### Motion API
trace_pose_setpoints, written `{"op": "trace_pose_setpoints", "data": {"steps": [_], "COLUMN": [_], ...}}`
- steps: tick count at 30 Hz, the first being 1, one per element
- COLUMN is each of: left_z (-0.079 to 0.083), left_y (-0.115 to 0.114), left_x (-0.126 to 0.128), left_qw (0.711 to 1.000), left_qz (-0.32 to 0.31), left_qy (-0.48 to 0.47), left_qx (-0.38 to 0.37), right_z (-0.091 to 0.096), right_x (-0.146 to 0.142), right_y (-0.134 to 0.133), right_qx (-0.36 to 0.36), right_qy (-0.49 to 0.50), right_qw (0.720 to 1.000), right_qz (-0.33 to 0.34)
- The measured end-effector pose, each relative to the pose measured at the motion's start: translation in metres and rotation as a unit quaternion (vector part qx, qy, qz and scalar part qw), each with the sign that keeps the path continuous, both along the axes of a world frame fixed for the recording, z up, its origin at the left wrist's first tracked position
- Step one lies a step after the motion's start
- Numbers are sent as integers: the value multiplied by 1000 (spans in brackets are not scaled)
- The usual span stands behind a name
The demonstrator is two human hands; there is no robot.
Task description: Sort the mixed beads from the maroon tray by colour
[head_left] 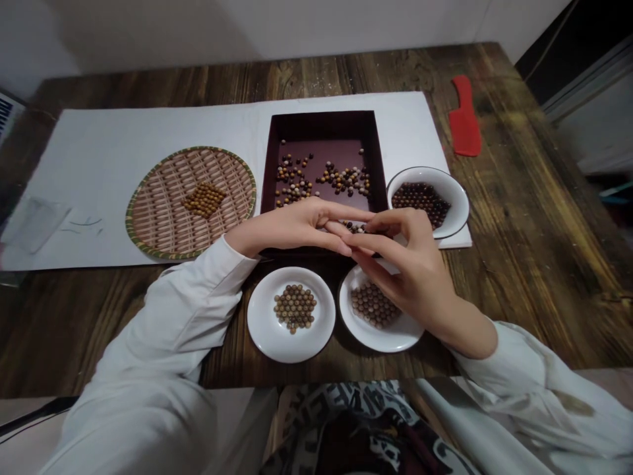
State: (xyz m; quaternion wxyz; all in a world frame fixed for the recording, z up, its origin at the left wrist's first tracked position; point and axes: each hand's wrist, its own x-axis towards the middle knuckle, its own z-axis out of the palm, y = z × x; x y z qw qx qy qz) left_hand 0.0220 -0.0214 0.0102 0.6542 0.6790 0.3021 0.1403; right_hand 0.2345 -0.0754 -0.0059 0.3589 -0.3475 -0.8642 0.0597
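My left hand reaches over the near part of a dark maroon box, its fingers stretched out and thumb apart. My right hand meets it from the right, fingers bent, tips close to the left fingertips. Whatever the right fingers pinch is hidden. A few small beads show between the hands; whether they lie in a palm or the box I cannot tell. Inside the box are loose mixed beads, golden, dark and pale. Under the right hand is a white plate of mauve-brown beads.
Left of it, another white plate carries tan beads. A white bowl holds dark beads. Golden-brown beads lie on a round woven tray. A white sheet and red comb-like piece lie on the wooden table.
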Motion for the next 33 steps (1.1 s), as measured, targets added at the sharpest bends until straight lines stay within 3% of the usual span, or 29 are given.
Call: {"op": "trace_pose_setpoints", "data": {"steps": [7, 14, 21, 25, 30, 33], "left_z": [-1, 0, 4, 3, 3, 2], "left_y": [0, -1, 0, 1, 2, 3], "left_x": [2, 1, 3, 3, 3, 3], "left_qw": [1000, 1000, 998, 997, 995, 994], "left_qz": [-1, 16, 29, 31, 36, 39], "left_qy": [-9, -25, 10, 17, 35, 40], "left_qx": [-10, 3, 64, 74, 88, 99], "right_z": [-1, 9, 16, 18, 23, 26], "right_x": [-4, 11, 20, 21, 26, 27], "right_y": [3, 11, 11, 12, 13, 11], "right_qx": [-1, -91, -149, -156, -175, -164], "right_qy": [34, 107, 128, 89, -30, -85], "right_qw": [999, 990, 980, 981, 966, 960], "right_qz": [-2, 20, 40, 80, 186, 211]}}
